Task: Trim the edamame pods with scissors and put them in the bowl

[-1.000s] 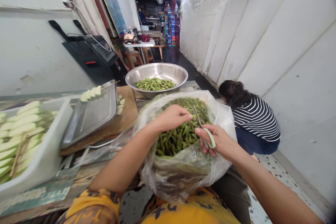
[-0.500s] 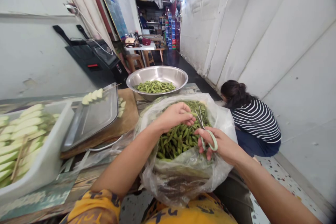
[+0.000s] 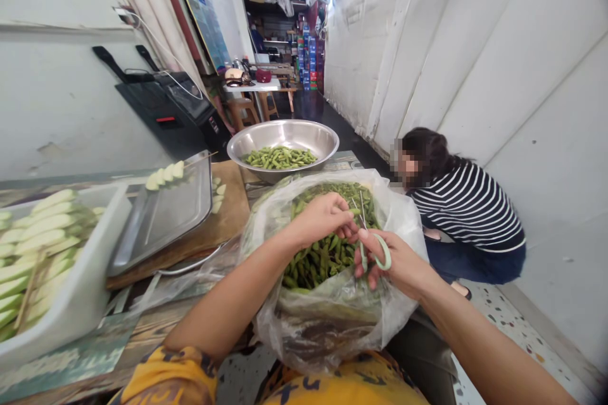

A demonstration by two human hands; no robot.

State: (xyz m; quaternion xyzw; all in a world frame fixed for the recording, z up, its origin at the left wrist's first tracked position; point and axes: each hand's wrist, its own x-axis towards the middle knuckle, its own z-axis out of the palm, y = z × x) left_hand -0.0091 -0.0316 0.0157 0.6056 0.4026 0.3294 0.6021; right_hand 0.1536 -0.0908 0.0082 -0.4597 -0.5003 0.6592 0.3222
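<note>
A clear plastic bag [image 3: 403, 228] full of green bean pods [image 3: 318, 256] rests in my lap. My left hand [image 3: 323, 218] is over the pods with its fingers pinched on one pod at the bag's middle. My right hand [image 3: 394, 259] grips pale green-handled scissors [image 3: 375, 250], whose blades point up toward the pod in my left fingers. The two hands almost touch.
A steel bowl [image 3: 285, 133] with trimmed pods stands behind the bag. A metal tray [image 3: 161, 215] lies tilted on a wooden board, and a white tub [image 3: 90, 266] of pale sliced vegetable sits at the left. A person in a striped shirt [image 3: 470, 202] crouches at the right by the wall.
My left hand has drawn a little lower and closer to the scissors. The crouching person has raised and turned the head.
</note>
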